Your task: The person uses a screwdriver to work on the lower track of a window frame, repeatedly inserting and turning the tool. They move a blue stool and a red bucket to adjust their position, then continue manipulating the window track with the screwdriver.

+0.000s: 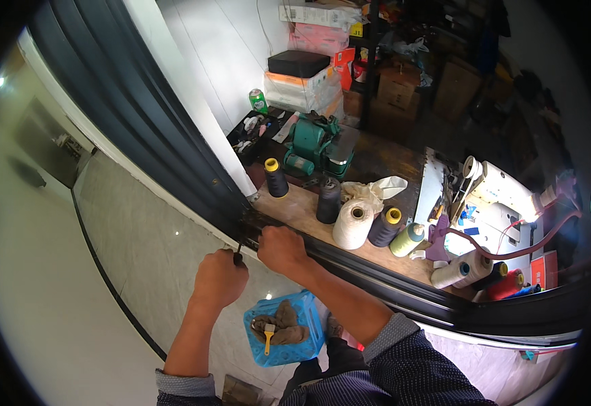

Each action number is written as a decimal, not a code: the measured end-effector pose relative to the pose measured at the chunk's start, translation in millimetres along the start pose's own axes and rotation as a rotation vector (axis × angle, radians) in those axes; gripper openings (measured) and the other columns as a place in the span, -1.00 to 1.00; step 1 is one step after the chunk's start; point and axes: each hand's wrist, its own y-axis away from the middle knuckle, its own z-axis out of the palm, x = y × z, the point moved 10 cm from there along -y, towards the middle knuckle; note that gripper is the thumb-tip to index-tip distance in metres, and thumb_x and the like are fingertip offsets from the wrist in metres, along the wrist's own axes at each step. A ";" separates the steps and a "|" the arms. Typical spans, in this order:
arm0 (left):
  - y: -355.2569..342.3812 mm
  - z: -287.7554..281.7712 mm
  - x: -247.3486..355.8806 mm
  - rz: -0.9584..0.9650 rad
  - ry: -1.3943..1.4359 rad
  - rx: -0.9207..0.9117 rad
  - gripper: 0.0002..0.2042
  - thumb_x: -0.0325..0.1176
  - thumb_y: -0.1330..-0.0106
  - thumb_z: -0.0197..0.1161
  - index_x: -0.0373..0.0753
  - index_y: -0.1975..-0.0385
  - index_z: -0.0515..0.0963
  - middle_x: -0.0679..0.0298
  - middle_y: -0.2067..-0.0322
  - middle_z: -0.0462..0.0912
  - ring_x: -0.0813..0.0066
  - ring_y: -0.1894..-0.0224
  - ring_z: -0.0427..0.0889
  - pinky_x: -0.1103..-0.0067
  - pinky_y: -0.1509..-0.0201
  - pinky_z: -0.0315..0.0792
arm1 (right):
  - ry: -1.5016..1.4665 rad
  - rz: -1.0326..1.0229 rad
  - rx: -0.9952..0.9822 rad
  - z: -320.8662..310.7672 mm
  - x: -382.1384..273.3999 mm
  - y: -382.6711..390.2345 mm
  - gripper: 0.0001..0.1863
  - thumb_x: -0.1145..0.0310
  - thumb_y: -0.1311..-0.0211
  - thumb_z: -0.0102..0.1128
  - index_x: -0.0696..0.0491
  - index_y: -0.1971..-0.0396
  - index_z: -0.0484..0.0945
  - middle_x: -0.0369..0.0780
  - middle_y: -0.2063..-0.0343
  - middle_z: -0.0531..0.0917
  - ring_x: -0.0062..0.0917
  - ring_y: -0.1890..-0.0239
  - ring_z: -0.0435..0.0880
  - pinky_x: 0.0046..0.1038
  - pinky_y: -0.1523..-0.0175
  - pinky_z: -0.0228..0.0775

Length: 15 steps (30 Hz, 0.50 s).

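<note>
In my left hand [221,277] is a thin tool with a dark handle [238,258], closed in the fist. Its narrow shaft points up to the corner of the dark window frame [249,218]; the kind of tool is too small to tell. My right hand [282,249] is closed beside it, knuckles up, against the frame's lower rail. Whatever its fingers grip, if anything, is hidden. Inside the frame, nearest my hands, stand a black thread cone [276,181], a dark grey cone [329,201] and a white cone [353,224].
Below my hands, a blue plastic stool [253,352] carries a brown cloth [287,323] and a yellow-handled brush [268,338]. Inside, a green motor unit [309,143] and a white sewing machine [502,189] stand on the worktop. A dark ribbed panel [126,101] rises at left.
</note>
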 end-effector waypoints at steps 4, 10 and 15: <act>2.3 2.3 -1.9 -0.017 0.085 -0.043 -0.75 -0.41 -0.31 0.11 -0.53 0.46 0.54 -0.07 0.67 0.59 0.16 0.69 0.67 0.38 0.52 0.56 | -0.027 -0.012 0.041 -0.7 4.6 3.0 -0.82 0.40 -0.16 0.13 0.20 0.41 0.64 0.14 0.32 0.71 0.08 0.20 0.71 0.01 0.05 0.56; 10.8 -3.1 -2.0 -0.091 0.105 -0.063 -0.77 -0.34 -0.23 0.19 -0.41 0.37 0.63 -0.22 0.38 0.66 -0.25 0.25 0.65 0.12 0.07 0.54 | -0.123 -0.048 0.096 -7.5 8.7 5.8 -0.75 0.30 -0.32 0.08 0.17 0.38 0.63 0.13 0.33 0.69 0.09 0.19 0.68 0.04 0.05 0.53; 25.1 -7.5 -0.2 -0.005 0.149 -0.031 -0.79 -0.34 -0.23 0.20 -0.40 0.35 0.59 -0.20 0.44 0.64 -0.27 0.33 0.63 0.11 0.22 0.52 | -0.170 -0.127 0.127 -10.9 6.2 19.1 -0.75 0.29 -0.33 0.07 0.16 0.36 0.62 0.11 0.37 0.69 0.10 0.23 0.68 0.04 0.08 0.53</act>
